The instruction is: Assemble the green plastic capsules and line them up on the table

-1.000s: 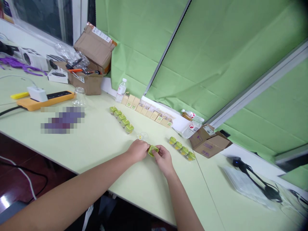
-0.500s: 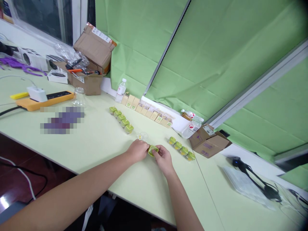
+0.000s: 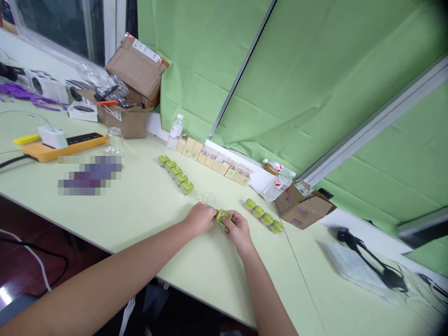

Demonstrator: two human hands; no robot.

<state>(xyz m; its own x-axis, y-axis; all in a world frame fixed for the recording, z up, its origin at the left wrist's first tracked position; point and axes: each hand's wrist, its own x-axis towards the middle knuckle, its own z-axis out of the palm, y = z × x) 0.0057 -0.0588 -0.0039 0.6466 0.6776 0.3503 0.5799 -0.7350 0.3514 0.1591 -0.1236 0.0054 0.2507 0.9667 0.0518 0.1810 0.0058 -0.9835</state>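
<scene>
Between my two hands is a small green lid (image 3: 223, 217), its hollow side turned up toward me. My left hand (image 3: 201, 219) grips its left edge with closed fingers. My right hand (image 3: 238, 229) pinches it from the right, the thumb pressing on the inside. Just beyond my left hand sits a small clear cup (image 3: 207, 199) with a bit of yellow in it. A row of small clear containers with green lids (image 3: 176, 173) runs off to the upper left. Another row of green-lidded containers (image 3: 263, 214) stands right of my right hand.
Small tan cartons (image 3: 213, 160) line the wall behind, with a water bottle (image 3: 174, 132) at their left end. Bottles (image 3: 279, 185) and a cardboard box (image 3: 303, 204) stand at right. An orange power strip (image 3: 66, 146) and glass jar (image 3: 114, 141) lie left.
The green lid has turned slightly in my fingers and shows more of its hollow side. Both hands stay in nearly the same place.
</scene>
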